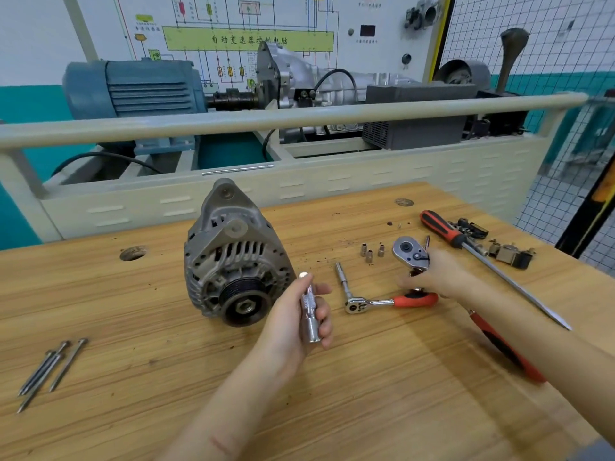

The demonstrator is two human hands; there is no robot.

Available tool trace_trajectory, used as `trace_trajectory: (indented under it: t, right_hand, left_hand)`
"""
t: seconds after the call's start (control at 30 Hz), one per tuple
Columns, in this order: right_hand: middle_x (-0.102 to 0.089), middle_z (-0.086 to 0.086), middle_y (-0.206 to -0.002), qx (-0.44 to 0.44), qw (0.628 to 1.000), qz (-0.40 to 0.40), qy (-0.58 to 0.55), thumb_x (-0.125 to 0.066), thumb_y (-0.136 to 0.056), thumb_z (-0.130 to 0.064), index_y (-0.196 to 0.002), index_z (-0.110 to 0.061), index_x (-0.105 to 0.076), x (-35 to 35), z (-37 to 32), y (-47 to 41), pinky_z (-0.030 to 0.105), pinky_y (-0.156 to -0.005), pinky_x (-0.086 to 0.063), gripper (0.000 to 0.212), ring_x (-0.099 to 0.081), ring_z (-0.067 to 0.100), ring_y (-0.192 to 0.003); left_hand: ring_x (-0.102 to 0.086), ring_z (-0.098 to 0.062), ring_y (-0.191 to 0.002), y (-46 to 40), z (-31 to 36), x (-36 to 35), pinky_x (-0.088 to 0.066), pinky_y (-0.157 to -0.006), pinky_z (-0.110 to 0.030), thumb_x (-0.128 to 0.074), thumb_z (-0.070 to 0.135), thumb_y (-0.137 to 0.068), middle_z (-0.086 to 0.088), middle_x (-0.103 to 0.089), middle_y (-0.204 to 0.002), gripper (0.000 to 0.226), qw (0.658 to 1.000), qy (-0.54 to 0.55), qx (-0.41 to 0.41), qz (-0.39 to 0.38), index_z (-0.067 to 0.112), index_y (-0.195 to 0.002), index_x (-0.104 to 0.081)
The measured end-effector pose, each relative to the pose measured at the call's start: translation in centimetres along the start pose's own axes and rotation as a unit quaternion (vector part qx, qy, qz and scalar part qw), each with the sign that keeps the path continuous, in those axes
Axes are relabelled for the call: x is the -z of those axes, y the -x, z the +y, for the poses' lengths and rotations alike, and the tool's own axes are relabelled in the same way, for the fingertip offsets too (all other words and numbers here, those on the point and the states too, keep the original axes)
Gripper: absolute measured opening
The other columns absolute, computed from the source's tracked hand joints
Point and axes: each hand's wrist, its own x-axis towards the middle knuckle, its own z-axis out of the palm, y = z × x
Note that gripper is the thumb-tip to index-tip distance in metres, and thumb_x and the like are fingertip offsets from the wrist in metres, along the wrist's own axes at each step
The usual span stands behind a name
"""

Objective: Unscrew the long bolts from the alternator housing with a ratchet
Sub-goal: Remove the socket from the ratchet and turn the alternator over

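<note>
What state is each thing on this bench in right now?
Alternator: lying on bench, pulley toward camera.
Long bolts: removed, lying loose at left.
Left hand: gripping a metal socket.
Right hand: holding large ratchet.
Small ratchet: lying unused.
Screwdriver: lying unused.

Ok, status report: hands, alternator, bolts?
Left hand grips socket extension. Right hand grips large ratchet. Alternator upright on bench; long bolts out, lying left. Nothing in the way.
</note>
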Motion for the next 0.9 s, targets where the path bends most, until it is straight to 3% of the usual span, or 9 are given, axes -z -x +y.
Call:
trace_trajectory:
  t: [0.07, 0.13, 0.27, 0.37, 0.47, 0.57, 0.7, 0.9]
  right_hand:
    - [-0.057, 0.004, -0.080, 0.023, 0.999, 0.007, 0.032, -0.081, -0.067, -0.022, -0.079, -0.010, -0.052, -0.4, 0.1, 0.0, 0.025, -0.054, -0.036, 0.034, -0.050, 0.018, -0.073]
    - [-0.061, 0.008, -0.085, 0.033, 0.998, 0.012, 0.056, -0.080, -0.069, -0.020, -0.086, -0.006, -0.056, -0.6, 0.1, 0.0, 0.028, -0.057, -0.037, 0.032, -0.054, 0.021, -0.076]
    - [-0.058, 0.007, -0.074, 0.045, 0.997, 0.048, 0.045, -0.075, -0.072, -0.009, -0.077, -0.005, -0.054, -0.2, -0.7, 0.3, 0.028, -0.054, -0.036, 0.023, -0.057, 0.029, -0.080]
    - [-0.061, 0.000, -0.078, 0.104, 0.993, 0.059, 0.018, -0.078, -0.071, -0.018, -0.086, -0.011, -0.055, 0.6, -2.9, 1.4, 0.027, -0.059, -0.040, 0.028, -0.058, 0.019, -0.076]
    - [-0.063, -0.012, -0.072, 0.146, 0.988, -0.016, -0.053, -0.081, -0.067, -0.023, -0.083, -0.024, -0.055, 0.0, -5.0, 4.1, 0.017, -0.055, -0.039, 0.030, -0.058, 0.003, -0.065]
    - [-0.063, -0.015, -0.071, 0.185, 0.978, -0.086, -0.038, -0.082, -0.064, -0.025, -0.080, -0.032, -0.053, -2.4, -6.0, 6.9, 0.008, -0.054, -0.040, 0.034, -0.057, -0.007, -0.064]
    - [-0.056, -0.018, -0.071, 0.223, 0.971, -0.081, -0.015, -0.084, -0.062, -0.027, -0.077, -0.036, -0.049, -4.1, -6.4, 8.6, 0.008, -0.055, -0.037, 0.039, -0.052, -0.011, -0.064]
    - [-0.062, -0.009, -0.082, 0.227, 0.968, -0.099, 0.030, -0.083, -0.063, -0.030, -0.092, -0.015, -0.058, -5.8, -5.8, 9.1, 0.016, -0.060, -0.040, 0.041, -0.056, 0.005, -0.075]
  left_hand:
    - [-0.042, -0.013, -0.038, 0.1, 0.2, 0.0, -0.036, -0.038, -0.020, -0.035, 0.017, -0.093, 0.000, -0.044, -0.048, 0.021, 0.999, 0.042, 0.014, 0.003, 0.006, -0.087, -0.051]
    - [-0.048, -0.014, -0.043, 0.1, 0.4, 0.2, -0.040, -0.040, -0.021, -0.034, 0.009, -0.093, -0.003, -0.050, -0.053, 0.019, 0.997, 0.079, 0.022, 0.004, 0.005, -0.090, -0.051]
    - [-0.063, -0.017, -0.048, 0.2, 0.6, 0.4, -0.053, -0.045, -0.025, -0.034, 0.009, -0.097, -0.008, -0.063, -0.056, 0.018, 0.990, 0.137, 0.031, 0.006, 0.004, -0.091, -0.050]
    - [-0.068, -0.023, -0.055, 0.1, 0.8, 0.4, -0.057, -0.048, -0.033, -0.034, 0.011, -0.098, -0.015, -0.067, -0.061, 0.020, 0.978, 0.200, 0.051, 0.015, 0.003, -0.086, -0.047]
    - [-0.069, -0.029, -0.060, 0.1, 0.8, 0.4, -0.056, -0.046, -0.038, -0.033, 0.013, -0.099, -0.023, -0.069, -0.068, 0.025, 0.965, 0.252, 0.067, 0.030, 0.005, -0.078, -0.045]
    - [-0.069, -0.034, -0.063, 0.3, 0.7, 0.8, -0.056, -0.046, -0.039, -0.033, 0.014, -0.099, -0.028, -0.068, -0.074, 0.023, 0.954, 0.286, 0.078, 0.036, 0.006, -0.080, -0.042]
    - [-0.069, -0.030, -0.056, 0.9, 0.1, 1.7, -0.056, -0.045, -0.037, -0.036, 0.015, -0.098, -0.026, -0.068, -0.067, 0.024, 0.961, 0.245, 0.094, 0.083, 0.005, -0.078, -0.042]
    - [-0.068, -0.027, -0.058, 1.7, -0.7, 2.6, -0.057, -0.050, -0.037, -0.037, 0.014, -0.097, -0.020, -0.068, -0.063, 0.022, 0.973, 0.185, 0.106, 0.084, 0.005, -0.079, -0.045]
